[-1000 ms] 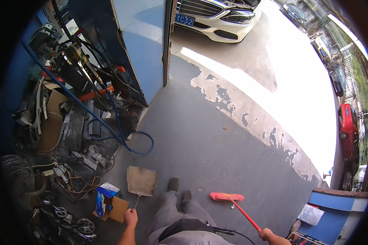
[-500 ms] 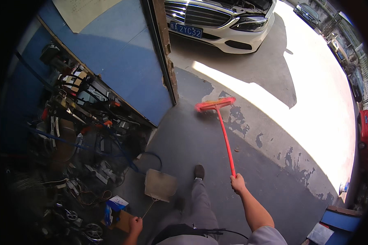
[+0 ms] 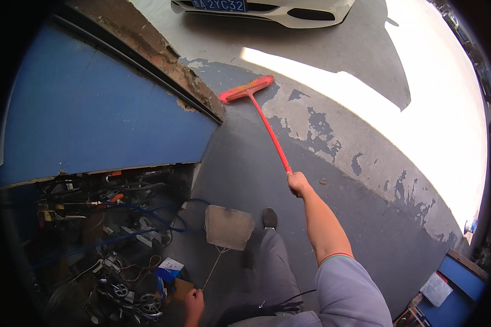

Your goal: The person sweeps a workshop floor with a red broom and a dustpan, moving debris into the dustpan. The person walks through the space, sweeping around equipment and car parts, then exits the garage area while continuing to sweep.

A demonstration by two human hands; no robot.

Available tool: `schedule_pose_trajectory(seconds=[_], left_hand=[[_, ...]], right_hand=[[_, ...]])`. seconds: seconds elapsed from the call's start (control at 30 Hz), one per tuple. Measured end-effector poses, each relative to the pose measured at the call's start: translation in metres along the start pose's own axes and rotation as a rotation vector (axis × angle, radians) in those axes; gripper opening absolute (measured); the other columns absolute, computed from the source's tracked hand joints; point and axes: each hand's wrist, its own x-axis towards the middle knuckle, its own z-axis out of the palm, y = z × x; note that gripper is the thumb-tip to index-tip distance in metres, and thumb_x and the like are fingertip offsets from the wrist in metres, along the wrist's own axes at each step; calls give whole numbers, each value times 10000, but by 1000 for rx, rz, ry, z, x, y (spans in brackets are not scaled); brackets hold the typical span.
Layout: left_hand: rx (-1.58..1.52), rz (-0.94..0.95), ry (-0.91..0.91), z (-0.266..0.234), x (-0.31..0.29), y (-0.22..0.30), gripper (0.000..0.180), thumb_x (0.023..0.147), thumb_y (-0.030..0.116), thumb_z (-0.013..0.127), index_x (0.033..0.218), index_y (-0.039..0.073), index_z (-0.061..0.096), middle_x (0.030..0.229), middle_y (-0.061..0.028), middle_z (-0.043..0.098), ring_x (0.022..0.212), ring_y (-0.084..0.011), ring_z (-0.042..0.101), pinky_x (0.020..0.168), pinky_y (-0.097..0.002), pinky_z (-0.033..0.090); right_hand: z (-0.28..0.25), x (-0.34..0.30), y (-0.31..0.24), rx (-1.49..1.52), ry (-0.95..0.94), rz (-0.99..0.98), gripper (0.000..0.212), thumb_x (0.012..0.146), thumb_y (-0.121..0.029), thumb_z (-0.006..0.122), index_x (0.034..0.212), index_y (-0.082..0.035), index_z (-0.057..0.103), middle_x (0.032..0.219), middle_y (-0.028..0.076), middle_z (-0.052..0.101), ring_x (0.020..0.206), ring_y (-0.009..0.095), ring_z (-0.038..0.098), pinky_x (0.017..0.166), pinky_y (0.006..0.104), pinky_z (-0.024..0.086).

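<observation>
My right hand (image 3: pixel 297 184) is wrapped round the end of a red broom's handle, arm stretched forward. The red broom (image 3: pixel 270 133) reaches away from me, its wide head (image 3: pixel 247 90) on the floor close to the corner of the blue wall. Down at the lower left, my left hand (image 3: pixel 193 300) grips the thin handle of a dustpan. The flat, greyish-brown dustpan (image 3: pixel 229 228) is held low, left of my shoe (image 3: pixel 269 218). Whether anything lies in the dustpan is hard to make out.
A blue wall (image 3: pixel 109 109) with a broken brick edge stands at left. Below it lie tangled hoses, parts and a blue-white box (image 3: pixel 169 270). A white car (image 3: pixel 294 12) is parked ahead. A blue cabinet (image 3: pixel 458 278) stands at lower right; a small leaf-like scrap (image 3: pixel 323 182) lies on the floor.
My right arm has reached farther forward and left, taking the broom head toward the wall corner. The view has shifted, so the car sits higher. The left hand still holds the dustpan.
</observation>
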Motion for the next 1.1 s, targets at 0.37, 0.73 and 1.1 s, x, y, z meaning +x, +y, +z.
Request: schedule_pose_trajectory(seconds=[0.37, 0.73, 1.1], left_hand=[[71, 375, -132, 1, 78, 2, 367, 884, 121, 583, 620, -21, 370, 524, -110, 349, 516, -166, 337, 507, -405, 296], [522, 759, -244, 7, 104, 72, 366, 867, 227, 573, 644, -48, 480, 576, -211, 485, 527, -317, 441, 561, -442, 378], [640, 921, -228, 8, 17, 32, 341, 864, 192, 568, 640, -55, 497, 534, -152, 459, 504, -187, 400, 530, -403, 368]], right_hand=[[-73, -369, 403, -132, 112, 586, 609, 1022, -525, 357, 797, 9, 545, 553, 105, 497, 421, 237, 518, 383, 405, 405], [62, -705, 700, 76, 473, 1247, 528, 996, -446, 462, 1135, 14, 681, 1163, 224, 676, 1078, 382, 655, 916, 476, 513], [110, -555, 738, 654, 371, 485, 399, 1008, -403, 514, 863, -36, 572, 622, 29, 531, 510, 136, 517, 457, 315, 431]])
